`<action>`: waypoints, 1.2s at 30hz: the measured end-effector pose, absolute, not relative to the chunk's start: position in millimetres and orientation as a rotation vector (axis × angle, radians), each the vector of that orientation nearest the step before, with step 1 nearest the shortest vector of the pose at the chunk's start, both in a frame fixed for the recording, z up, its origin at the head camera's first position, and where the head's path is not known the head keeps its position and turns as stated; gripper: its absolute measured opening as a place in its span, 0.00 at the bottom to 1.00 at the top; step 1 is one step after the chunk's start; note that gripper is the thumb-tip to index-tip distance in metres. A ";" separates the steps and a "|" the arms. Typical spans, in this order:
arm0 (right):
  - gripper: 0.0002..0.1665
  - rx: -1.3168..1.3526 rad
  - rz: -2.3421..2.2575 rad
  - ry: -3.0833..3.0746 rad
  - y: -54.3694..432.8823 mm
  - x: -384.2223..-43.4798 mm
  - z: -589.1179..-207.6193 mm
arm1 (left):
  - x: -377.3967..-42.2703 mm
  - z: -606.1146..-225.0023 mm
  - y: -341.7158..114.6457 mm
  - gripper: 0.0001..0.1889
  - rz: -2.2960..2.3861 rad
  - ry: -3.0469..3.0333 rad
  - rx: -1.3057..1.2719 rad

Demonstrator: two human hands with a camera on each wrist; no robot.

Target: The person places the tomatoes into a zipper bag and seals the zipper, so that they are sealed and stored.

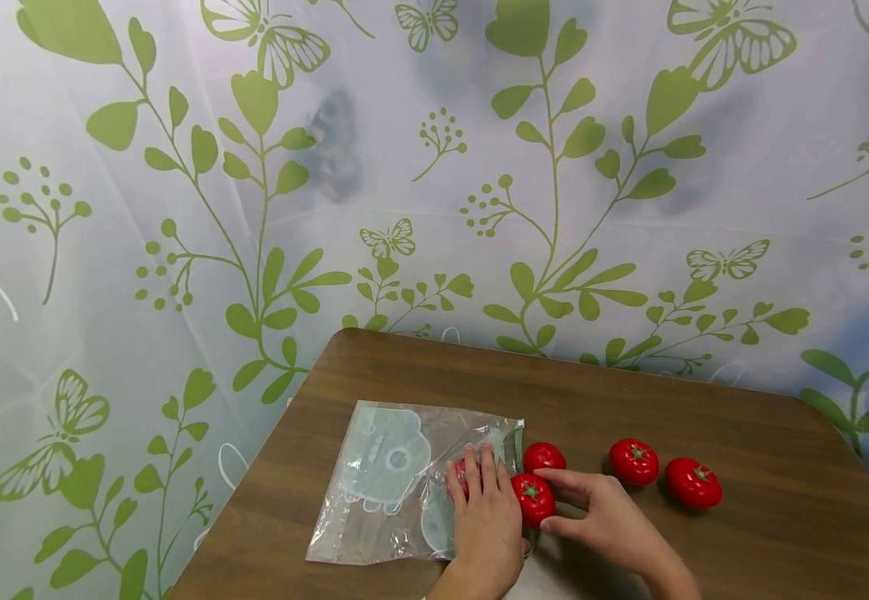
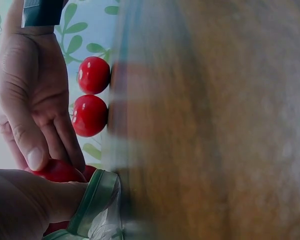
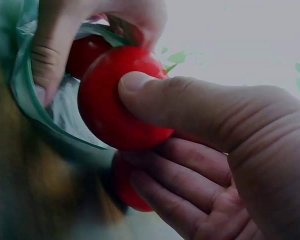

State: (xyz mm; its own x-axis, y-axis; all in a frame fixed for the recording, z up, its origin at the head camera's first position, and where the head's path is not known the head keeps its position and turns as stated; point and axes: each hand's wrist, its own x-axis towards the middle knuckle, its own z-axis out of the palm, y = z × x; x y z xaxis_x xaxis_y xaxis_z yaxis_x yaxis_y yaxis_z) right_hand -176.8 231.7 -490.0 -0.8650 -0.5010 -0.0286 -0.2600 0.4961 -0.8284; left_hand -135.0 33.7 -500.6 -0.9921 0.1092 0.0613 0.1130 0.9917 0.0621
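Note:
A clear plastic zip bag [image 1: 334, 533] with a pale blue printed design and a green-edged mouth lies flat on the table. My left hand [image 1: 485, 525] holds it at the mouth, fingers over the top and thumb [image 3: 46, 70] inside the opening. One red tomato [image 3: 85, 54] is inside the bag, partly hidden by the left fingers. My right hand [image 1: 614, 521] pinches another tomato [image 3: 122, 100] between thumb and fingers, right at the bag's mouth. Just behind it a third tomato [image 1: 544, 456] rests on the table, close to the right fingertips.
Two more tomatoes [image 1: 633, 462] [image 1: 693, 482] sit side by side on the brown wooden table [image 1: 554, 387], to the right of my right hand. A pale curtain [image 1: 404, 200] with green leaves and butterflies hangs behind the table's far edge.

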 end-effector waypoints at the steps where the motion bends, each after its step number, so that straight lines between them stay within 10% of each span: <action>1: 0.40 -0.641 -1.306 2.480 230.5 -176.6 -491.0 | -134.8 -500.7 33.6 0.58 -0.094 -3.073 -0.173; 36: 0.37 -0.684 -1.057 2.746 190.4 -177.0 -498.5 | -132.7 -498.0 34.0 0.48 -0.052 -3.022 -0.195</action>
State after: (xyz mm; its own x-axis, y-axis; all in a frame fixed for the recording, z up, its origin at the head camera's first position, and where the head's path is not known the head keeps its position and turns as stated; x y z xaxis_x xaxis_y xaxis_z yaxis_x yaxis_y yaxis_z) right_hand -177.0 190.4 -498.5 -0.8906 -0.4522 0.0486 -0.3681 0.6538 -0.6611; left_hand -132.7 34.0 -498.0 -0.9853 0.1262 0.1148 0.1301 0.9911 0.0271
